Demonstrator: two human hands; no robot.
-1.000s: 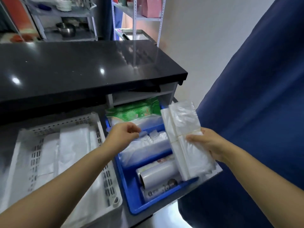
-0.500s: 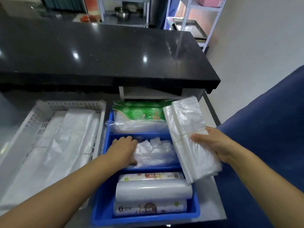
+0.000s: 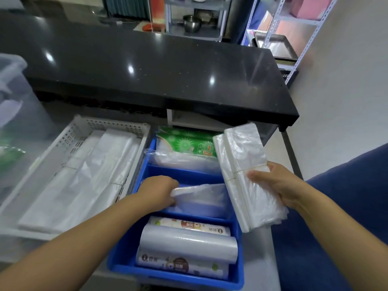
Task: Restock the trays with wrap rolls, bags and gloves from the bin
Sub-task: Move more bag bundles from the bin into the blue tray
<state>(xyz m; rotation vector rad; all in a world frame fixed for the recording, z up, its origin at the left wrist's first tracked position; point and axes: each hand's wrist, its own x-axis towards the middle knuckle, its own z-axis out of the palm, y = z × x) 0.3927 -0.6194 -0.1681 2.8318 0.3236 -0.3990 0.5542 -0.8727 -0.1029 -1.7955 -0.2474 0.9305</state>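
Note:
A blue divided tray [image 3: 123, 258] lies in front of me. Its near section holds three wrap rolls [image 3: 189, 245]. In the middle section, my left hand [image 3: 159, 193] grips the left end of a pile of clear plastic bags [image 3: 202, 197] and lifts its edge. My right hand [image 3: 277, 185] holds a banded bundle of clear bags [image 3: 243, 162] tilted above the tray's right rim. The far section holds a green packet [image 3: 185, 143] on top of clear plastic.
A white perforated basket [image 3: 113, 123] with flat white bags lies left of the blue tray. A clear bin [image 3: 19, 114] stands at the far left. A black counter [image 3: 147, 68] overhangs behind. Blue fabric [image 3: 336, 217] is at the right. Metal shelves stand at the back.
The view has swung down and left onto the trays. My left hand has gone from resting on the middle pile of bags to gripping and lifting its left end. My right hand keeps the bundle.

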